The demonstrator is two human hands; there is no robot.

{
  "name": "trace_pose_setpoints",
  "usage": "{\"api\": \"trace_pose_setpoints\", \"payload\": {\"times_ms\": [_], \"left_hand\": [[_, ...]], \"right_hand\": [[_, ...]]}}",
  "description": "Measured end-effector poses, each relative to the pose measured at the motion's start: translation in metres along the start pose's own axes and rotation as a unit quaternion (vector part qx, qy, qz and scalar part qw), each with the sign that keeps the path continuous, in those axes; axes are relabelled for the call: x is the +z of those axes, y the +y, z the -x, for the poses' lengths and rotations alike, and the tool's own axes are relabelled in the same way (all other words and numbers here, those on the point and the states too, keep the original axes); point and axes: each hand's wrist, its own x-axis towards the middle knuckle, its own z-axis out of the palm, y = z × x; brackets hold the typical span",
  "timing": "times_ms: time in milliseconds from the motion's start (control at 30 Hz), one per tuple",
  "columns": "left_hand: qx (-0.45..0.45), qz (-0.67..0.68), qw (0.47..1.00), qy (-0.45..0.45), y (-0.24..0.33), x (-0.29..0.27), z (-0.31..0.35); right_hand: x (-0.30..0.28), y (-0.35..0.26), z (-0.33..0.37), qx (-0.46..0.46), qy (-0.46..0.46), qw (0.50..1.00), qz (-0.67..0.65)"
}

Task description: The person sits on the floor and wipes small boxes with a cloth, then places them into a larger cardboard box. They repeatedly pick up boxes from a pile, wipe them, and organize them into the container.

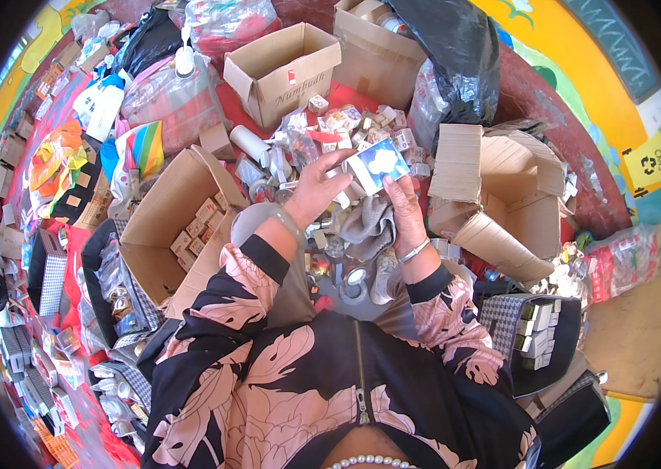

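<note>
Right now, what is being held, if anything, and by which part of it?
A small blue-and-white box: the left hand grips its left end, the right hand its lower right edge.

Black jacket [268, 356] printed with large pale-pink leafy shapes, over grey trousers [293, 295].
A brass-toned zip [359, 363] runs down the front; plain black cuffs [265, 259] end the printed sleeves [230, 293]. A silver-toned bangle [415, 251] circles the wrist of the right hand [406, 209], a pale bangle [293, 227] that of the left hand [319, 187]; round white beads form a necklace [370, 461].
</note>
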Motion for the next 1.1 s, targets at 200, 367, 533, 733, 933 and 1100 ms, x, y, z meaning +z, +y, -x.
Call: {"api": "trace_pose_setpoints", "payload": {"times_ms": [200,367,533,733,933,1100], "left_hand": [[0.004,-0.082,0.996,0.021,0.002,0.000,0.002],[-0.030,-0.098,0.994,0.042,-0.005,0.000,0.000],[-0.051,-0.088,0.993,0.065,-0.005,-0.005,-0.001],[-0.070,-0.103,0.990,0.069,0.002,-0.014,-0.002],[-0.037,-0.064,0.992,0.100,-0.003,-0.015,-0.002],[-0.108,0.062,0.990,0.062,0.025,-0.012,-0.001]], "right_hand": [[-0.009,-0.003,0.000,0.110,-0.036,0.988,-0.104],[-0.007,0.007,-0.003,0.130,-0.026,0.984,-0.121],[-0.004,0.008,-0.005,0.186,-0.025,0.973,-0.135],[-0.007,0.017,-0.012,0.178,-0.041,0.976,-0.122],[-0.009,0.029,-0.013,0.141,-0.020,0.984,-0.107],[-0.015,0.032,-0.013,-0.006,-0.107,0.990,-0.094]]}}
